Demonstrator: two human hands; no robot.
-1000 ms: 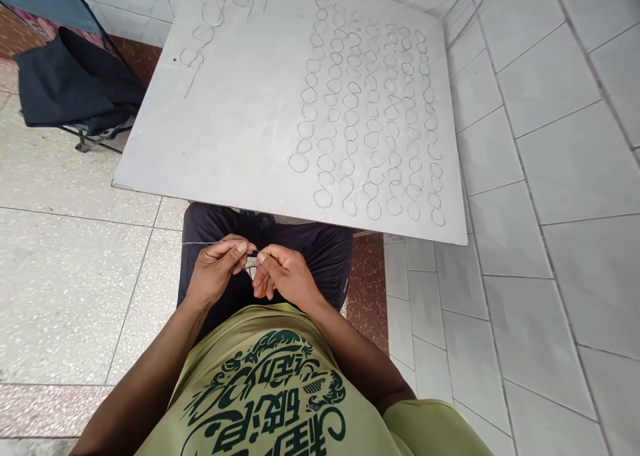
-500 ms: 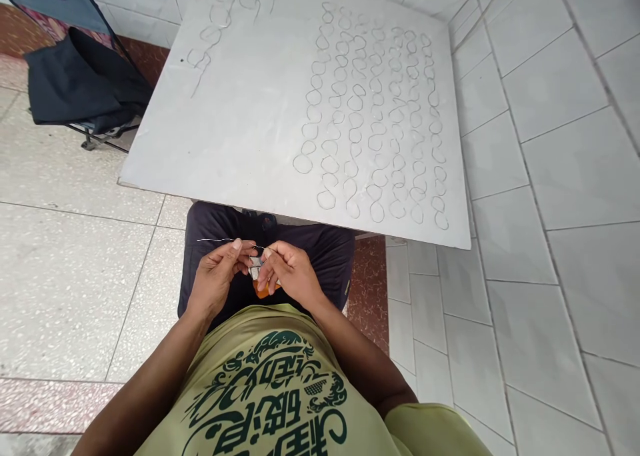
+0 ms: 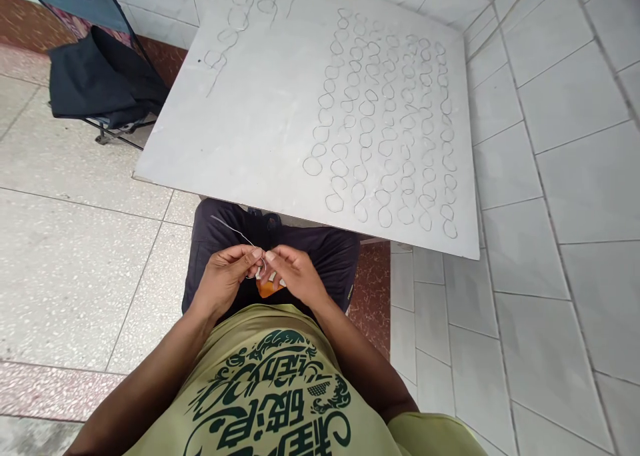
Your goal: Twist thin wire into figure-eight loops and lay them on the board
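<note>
A thin wire runs up and to the left from my fingertips, over my dark trousers. My left hand pinches it between thumb and forefinger. Right against it, my right hand is closed in a pinch on the same wire, and the two thumbs nearly touch. A small curve of wire shows below the fingertips. Under my right fingers lies an orange object with a pale part, in my lap; the hands hide most of it, so its kind is unclear.
A white board tabletop stands just beyond my knees. Rows of wire bent into figure-eight loops lie on its right side, more bent wires at its far left. A folding chair with dark cloth stands left; a tiled wall rises right.
My hands have come together, and the wire's free end has swung from nearly level to slanting up and left. A curve now shows in the wire. The view has shifted slightly.
</note>
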